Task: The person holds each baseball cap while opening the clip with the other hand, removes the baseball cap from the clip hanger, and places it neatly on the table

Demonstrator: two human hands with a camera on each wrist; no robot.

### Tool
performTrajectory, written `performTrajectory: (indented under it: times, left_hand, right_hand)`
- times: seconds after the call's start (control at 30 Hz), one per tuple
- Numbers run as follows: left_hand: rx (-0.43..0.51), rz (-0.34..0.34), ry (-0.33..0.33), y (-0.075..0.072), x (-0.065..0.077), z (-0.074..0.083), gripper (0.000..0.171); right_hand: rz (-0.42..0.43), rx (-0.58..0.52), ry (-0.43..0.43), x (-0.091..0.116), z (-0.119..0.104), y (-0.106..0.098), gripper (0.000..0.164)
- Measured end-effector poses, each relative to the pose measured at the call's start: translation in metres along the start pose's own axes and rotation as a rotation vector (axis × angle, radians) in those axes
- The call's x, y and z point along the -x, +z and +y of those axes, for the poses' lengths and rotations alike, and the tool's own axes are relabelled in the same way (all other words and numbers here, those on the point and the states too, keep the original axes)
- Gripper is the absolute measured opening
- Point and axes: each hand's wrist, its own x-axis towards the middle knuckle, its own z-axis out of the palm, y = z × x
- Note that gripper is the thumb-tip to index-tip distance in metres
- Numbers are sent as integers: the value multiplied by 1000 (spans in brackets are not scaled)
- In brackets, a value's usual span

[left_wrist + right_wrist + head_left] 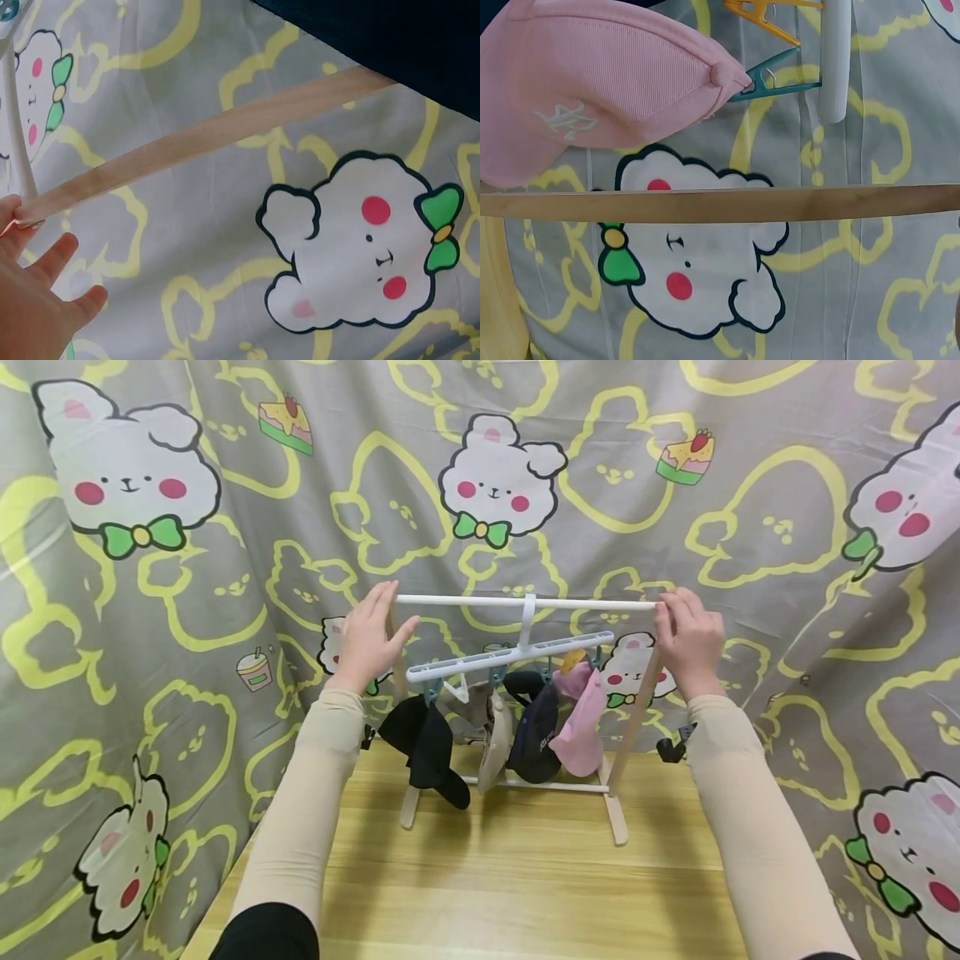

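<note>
A small drying rack with a white top rod (465, 600) and wooden side posts (634, 718) stands on the table. My left hand (367, 639) touches its upper left corner with straight fingers, the thumb apart. At the upper right corner, my right hand (688, 639) grips the rack with curled fingers. From the rod hangs a grey-white clip hanger (510, 657), tilted lower on the left. Its clips hold a black cap (431, 735), a beige cap (495, 743), a navy cap (536, 735) and a pink cap (615, 75). A teal clip (780, 86) pinches the pink cap's edge.
The rack's feet (617, 821) rest on a wood-grain table (510, 893). A grey curtain (420, 435) with rabbit drawings surrounds it at the back and sides. An orange clip (769, 15) is attached near the hanger's end.
</note>
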Motion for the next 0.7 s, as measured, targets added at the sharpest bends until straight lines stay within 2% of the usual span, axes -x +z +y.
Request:
performTrajectory:
  times: [0.17,0.5,0.7]
  left_hand:
    - [13,26,23,8,-2,7,69]
    - [6,-4,13,18,-5,20,72]
    - [12,13,16,24,-5,23,72]
  right_hand:
    - [-6,29,9,0,8,-5,34]
    - [-52,61,19,-2,22,-16,38]
    - [-52,76,42,-2,25,-19,37]
